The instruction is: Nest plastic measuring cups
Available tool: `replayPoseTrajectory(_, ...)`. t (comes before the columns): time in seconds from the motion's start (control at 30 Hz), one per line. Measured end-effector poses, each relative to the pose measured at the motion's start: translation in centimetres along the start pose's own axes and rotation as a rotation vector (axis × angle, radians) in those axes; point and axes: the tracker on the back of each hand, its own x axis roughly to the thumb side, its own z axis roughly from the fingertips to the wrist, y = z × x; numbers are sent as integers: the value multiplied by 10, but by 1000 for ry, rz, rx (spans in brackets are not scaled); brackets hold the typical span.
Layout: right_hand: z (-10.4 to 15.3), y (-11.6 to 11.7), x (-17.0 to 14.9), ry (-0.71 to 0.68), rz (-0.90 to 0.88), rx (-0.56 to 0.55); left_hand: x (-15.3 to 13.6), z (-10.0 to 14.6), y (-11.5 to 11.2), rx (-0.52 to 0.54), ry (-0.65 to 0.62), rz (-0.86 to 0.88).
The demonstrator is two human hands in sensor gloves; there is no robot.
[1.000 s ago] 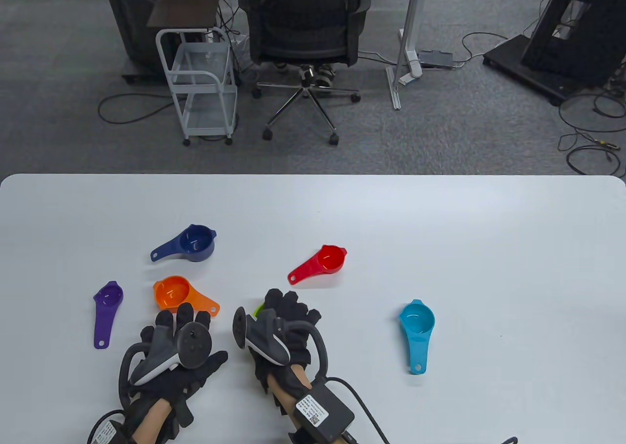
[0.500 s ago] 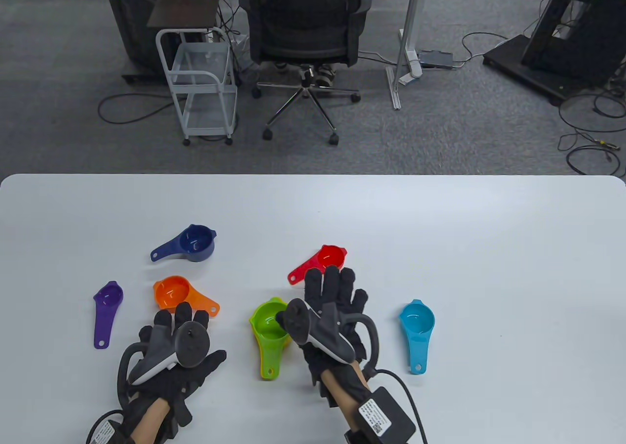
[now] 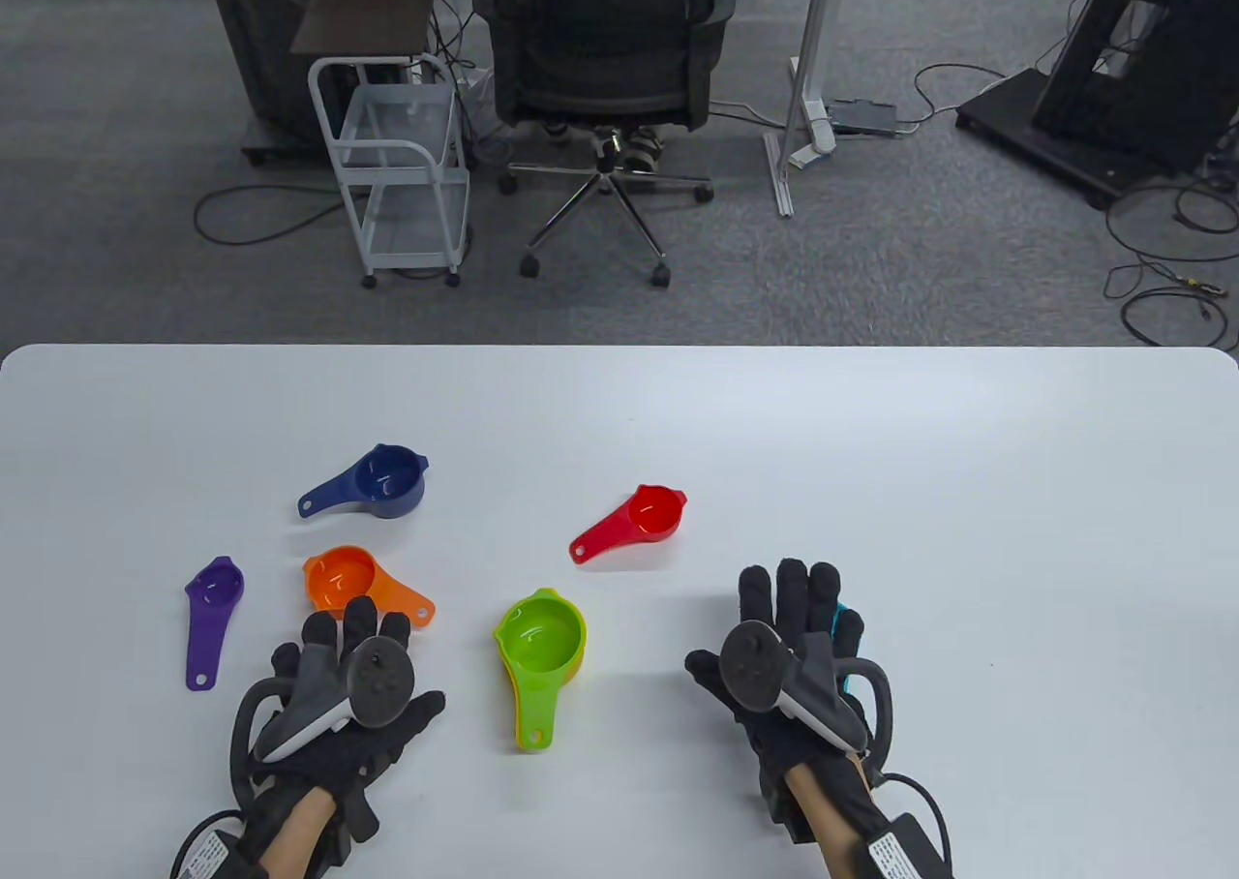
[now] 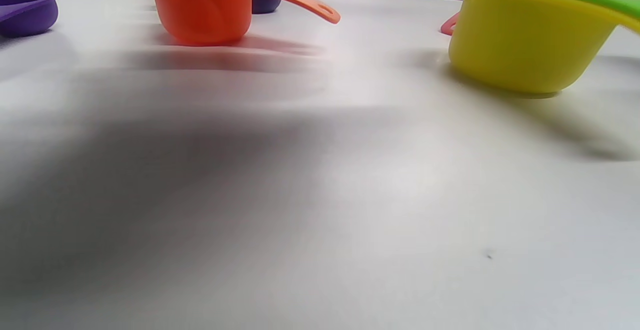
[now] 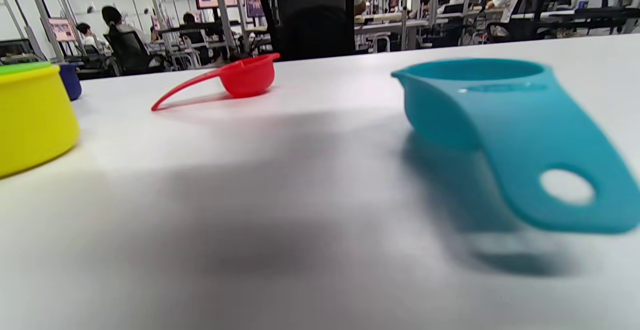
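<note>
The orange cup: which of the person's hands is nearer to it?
Left. The left hand lies just below the orange cup, fingertips almost at it; the right hand is far off over the blue cup.

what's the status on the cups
Left hand empty, idle. Right hand open over teal cup. Green cup nested in yellow cup. Nothing blocking.

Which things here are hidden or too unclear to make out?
- Teal cup: in the table view the right hand covers nearly all of it; contact cannot be told.
- Yellow cup: table view shows only slivers under the green cup.
- Left hand: fingers absent from its wrist view.
- Cup markings: too small.
</note>
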Motion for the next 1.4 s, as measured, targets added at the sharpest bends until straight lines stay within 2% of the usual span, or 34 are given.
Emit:
replayPoseTrajectory(0.13,5,-2,-11,-19,-72,-13,7,3,0,27,-24,-12)
replayPoseTrajectory(0.37,1,1,-16,-22,-108,45,8,1,4,61,-21,16)
replayPoseTrajectory(0.53,0,-1,-14,-35,-118,53,-6,-12,25,181,16,8)
replayPoseTrajectory(0.67,-1,0,-14,-36,-118,62,-28,-38,54,219,57,76)
replayPoseTrajectory(0.73,-3,2,-15,-29,-115,74,-43,-59,72,245,78,141)
replayPoseTrajectory(0.87,-6,6,-18,-10,-114,100,-57,-102,94,174,142,45)
replayPoseTrajectory(0.93,-8,9,-21,5,-118,114,-59,-124,103,146,127,-9)
replayPoseTrajectory(1.0,-10,10,-23,19,-125,122,-58,-147,107,69,109,-13)
replayPoseTrajectory(1.13,-12,13,-26,34,-128,135,-54,-180,103,-77,57,-71)
replayPoseTrajectory(1.23,-13,15,-27,28,-141,146,-58,-200,93,-93,32,-26)
replayPoseTrajectory(1.33,-14,18,-26,27,-142,160,-61,-215,83,-168,27,-4)
replayPoseTrajectory(1.4,-15,19,-25,27,-131,170,-58,-220,83,-143,35,-33)
